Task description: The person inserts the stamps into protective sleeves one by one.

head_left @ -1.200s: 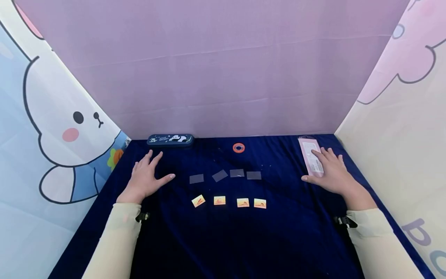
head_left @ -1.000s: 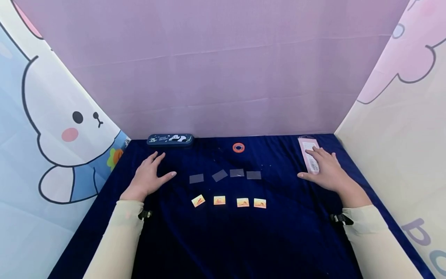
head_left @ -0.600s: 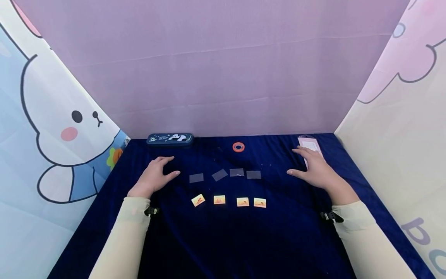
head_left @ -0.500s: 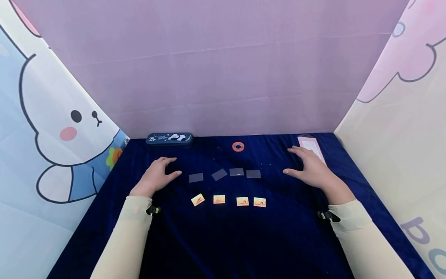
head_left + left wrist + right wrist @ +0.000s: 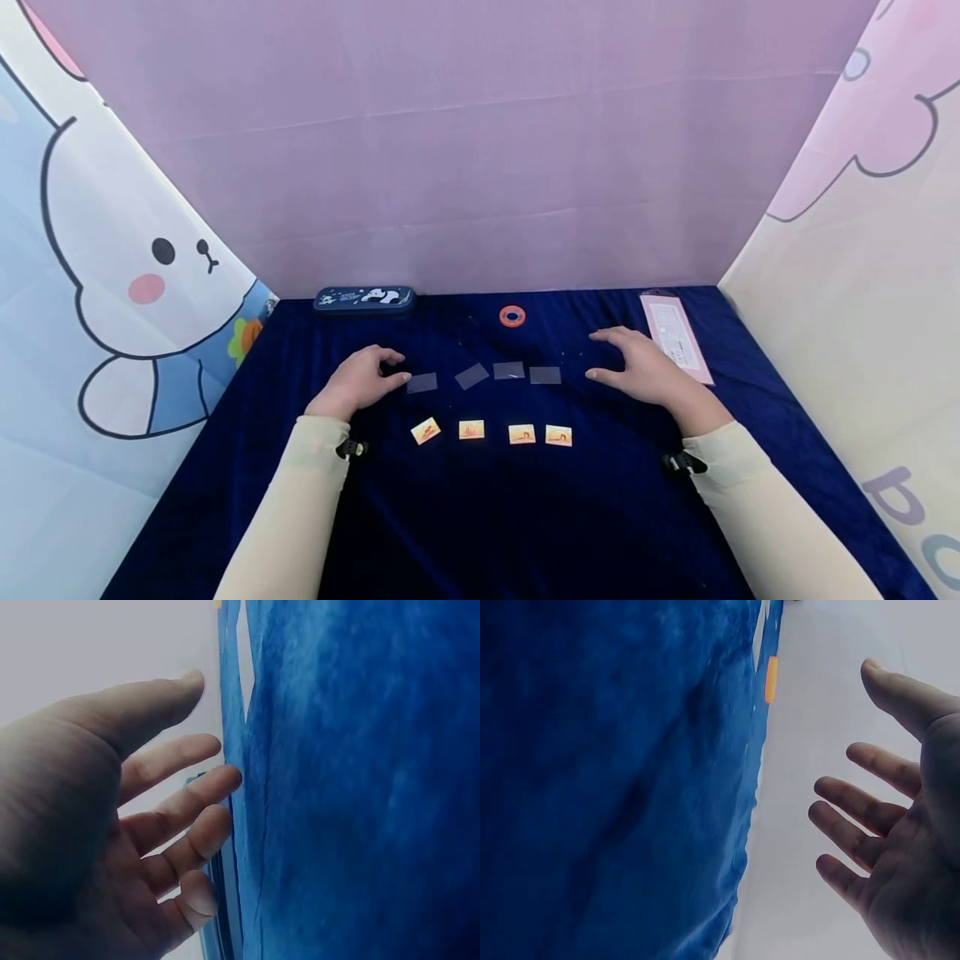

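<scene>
My left hand [image 5: 360,382] hovers at the left end of a row of several clear film pieces, its thumb tip beside the leftmost film piece [image 5: 422,383]. In the left wrist view the left hand [image 5: 150,817] holds nothing, fingers relaxed. My right hand [image 5: 641,371], fingers loosely extended and holding nothing, is to the right of the rightmost film piece [image 5: 545,375]. The right wrist view shows the same right hand [image 5: 900,817] with fingers spread. Nearer to me lies a row of several small orange-and-yellow picture cards, among them a tilted card [image 5: 426,431] at the left.
At the back left lies a dark blue pencil case [image 5: 365,301] with a panda picture. A red tape roll [image 5: 512,316] lies at the back middle. A pink flat package [image 5: 677,337] is at the right. Dark blue cloth [image 5: 480,517] covers the table, with fabric walls around it.
Both hands have moved inward toward the middle. The right hand has come away from over the pink package, now fully uncovered. The film pieces and cards have stayed in place.
</scene>
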{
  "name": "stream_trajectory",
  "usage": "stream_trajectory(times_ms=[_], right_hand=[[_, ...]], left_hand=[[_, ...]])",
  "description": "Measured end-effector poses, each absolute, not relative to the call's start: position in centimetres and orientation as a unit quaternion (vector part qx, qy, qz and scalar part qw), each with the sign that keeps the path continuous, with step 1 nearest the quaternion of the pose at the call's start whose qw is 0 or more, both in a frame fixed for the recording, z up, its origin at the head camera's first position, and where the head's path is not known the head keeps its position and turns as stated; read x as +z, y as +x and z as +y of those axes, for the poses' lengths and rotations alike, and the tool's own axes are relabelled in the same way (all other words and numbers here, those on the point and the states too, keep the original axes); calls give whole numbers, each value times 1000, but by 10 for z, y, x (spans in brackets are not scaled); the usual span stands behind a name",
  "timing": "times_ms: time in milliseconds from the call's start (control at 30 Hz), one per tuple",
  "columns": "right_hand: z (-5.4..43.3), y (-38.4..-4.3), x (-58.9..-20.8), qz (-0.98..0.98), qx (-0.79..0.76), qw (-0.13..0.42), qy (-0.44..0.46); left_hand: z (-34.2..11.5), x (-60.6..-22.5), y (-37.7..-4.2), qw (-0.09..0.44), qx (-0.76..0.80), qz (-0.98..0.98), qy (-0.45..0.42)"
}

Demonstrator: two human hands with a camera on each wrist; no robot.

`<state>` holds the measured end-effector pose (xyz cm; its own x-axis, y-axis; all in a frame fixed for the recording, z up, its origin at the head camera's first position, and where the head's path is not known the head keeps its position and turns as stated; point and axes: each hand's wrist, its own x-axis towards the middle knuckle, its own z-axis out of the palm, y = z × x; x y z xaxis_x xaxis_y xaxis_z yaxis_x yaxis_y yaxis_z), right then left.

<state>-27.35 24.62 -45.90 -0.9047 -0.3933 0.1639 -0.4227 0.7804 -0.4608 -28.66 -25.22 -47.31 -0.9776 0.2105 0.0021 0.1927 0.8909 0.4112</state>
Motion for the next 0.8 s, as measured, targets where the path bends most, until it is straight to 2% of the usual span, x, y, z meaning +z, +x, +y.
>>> stream_trajectory(times_ms=[367, 800], right_hand=[[216, -276, -452, -940, 240, 14, 240], [196, -277, -449, -933, 226, 35, 278]], left_hand=[[-233, -482, -291, 29, 202, 974, 101], [-231, -478, -287, 33, 220, 971, 90]])
